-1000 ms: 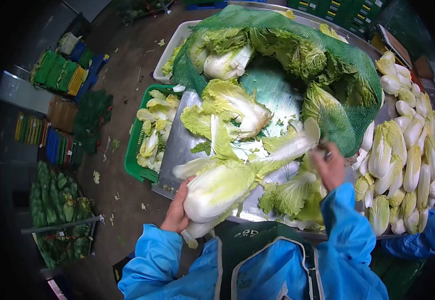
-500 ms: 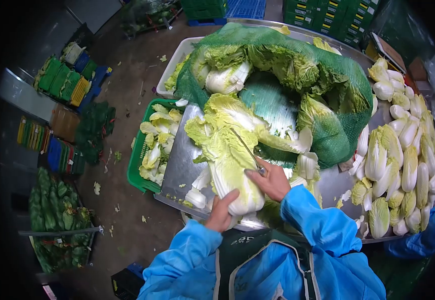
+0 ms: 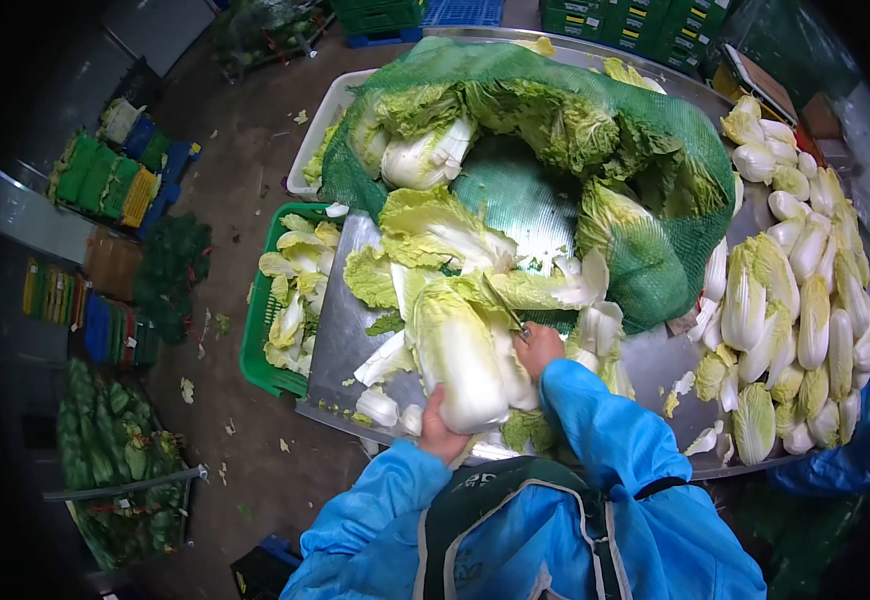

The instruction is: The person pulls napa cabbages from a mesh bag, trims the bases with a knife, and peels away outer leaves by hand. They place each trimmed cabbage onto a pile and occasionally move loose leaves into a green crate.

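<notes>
A napa cabbage with a white base and yellow-green leaves lies tilted at the near edge of the metal table. My left hand grips its base from the left. My right hand is closed around the handle of a knife, whose blade points up and left beside the cabbage's right side. Loose outer leaves lie just beyond the cabbage. Behind them a green mesh bag lies open with whole cabbages inside.
Many trimmed cabbages are piled at the right. A green basket and a white tub with leaves stand at the left. A blue sleeve shows at the right edge. Green crates are stacked behind.
The cabbage has turned and shows more of its rounded, paler body; a large outer leaf has come away from its front. The knife and my right hand have shifted slightly.
</notes>
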A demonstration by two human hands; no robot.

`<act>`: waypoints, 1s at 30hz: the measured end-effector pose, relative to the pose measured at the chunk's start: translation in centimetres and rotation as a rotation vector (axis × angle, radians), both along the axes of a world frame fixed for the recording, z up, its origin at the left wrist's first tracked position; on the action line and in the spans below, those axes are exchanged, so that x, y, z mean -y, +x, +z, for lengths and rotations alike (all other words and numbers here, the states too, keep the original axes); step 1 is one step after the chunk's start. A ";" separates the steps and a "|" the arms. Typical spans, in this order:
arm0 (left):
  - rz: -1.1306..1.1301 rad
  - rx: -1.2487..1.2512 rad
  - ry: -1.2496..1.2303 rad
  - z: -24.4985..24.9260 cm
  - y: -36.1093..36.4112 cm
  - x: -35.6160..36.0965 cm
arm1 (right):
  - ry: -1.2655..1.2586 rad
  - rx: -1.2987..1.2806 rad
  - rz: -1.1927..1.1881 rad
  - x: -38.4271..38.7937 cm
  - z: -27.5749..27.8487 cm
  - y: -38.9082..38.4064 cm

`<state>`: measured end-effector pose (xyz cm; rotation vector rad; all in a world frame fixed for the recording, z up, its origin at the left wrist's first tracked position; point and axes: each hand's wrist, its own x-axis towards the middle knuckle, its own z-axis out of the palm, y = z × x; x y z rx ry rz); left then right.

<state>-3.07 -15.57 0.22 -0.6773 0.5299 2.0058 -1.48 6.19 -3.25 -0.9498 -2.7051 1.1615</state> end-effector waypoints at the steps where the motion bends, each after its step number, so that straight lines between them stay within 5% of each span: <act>1: 0.005 -0.006 0.000 1.5 -0.3 0.2 | 0.014 0.023 0.021 -0.7 0.6 -0.5; 3: 0.088 -0.045 0.201 4.7 -0.7 0.8 | 0.052 -0.012 0.080 -3.1 0.5 -1.3; 5: 0.045 -0.168 0.205 4.1 -1.0 1.9 | -0.085 -0.006 0.057 -4.1 6.2 -2.0; 7: -0.196 -0.591 -0.075 4.6 -1.4 1.8 | -0.021 -0.334 0.120 -3.7 7.1 -2.1; 8: -0.322 -0.793 -0.216 4.7 -1.4 1.7 | -0.228 -0.314 0.171 -2.8 9.0 -2.4; 12: -0.288 -0.483 0.032 4.4 -0.1 1.0 | -0.831 -0.066 0.193 -0.7 15.1 -4.4; 16: -0.293 -0.170 0.213 4.6 0.2 2.0 | -1.126 -0.181 0.069 -0.7 12.5 -3.8; 19: -0.272 -0.196 -0.023 4.3 1.2 2.1 | -0.938 -0.240 0.134 0.7 10.9 -3.7; 21: -0.193 -0.150 0.036 4.3 1.3 1.6 | -0.893 -0.124 0.100 0.4 11.8 -4.1; 23: -0.092 -0.548 -0.107 5.5 0.4 0.2 | -0.775 -0.166 0.165 0.5 11.8 -4.8; 26: -0.210 -0.651 -0.396 6.4 -0.3 -1.8 | -0.614 -0.228 0.244 1.6 11.2 -5.6; 30: -0.039 -0.508 -0.305 2.6 -0.5 -2.4 | -0.633 -0.243 0.179 0.2 9.7 -4.8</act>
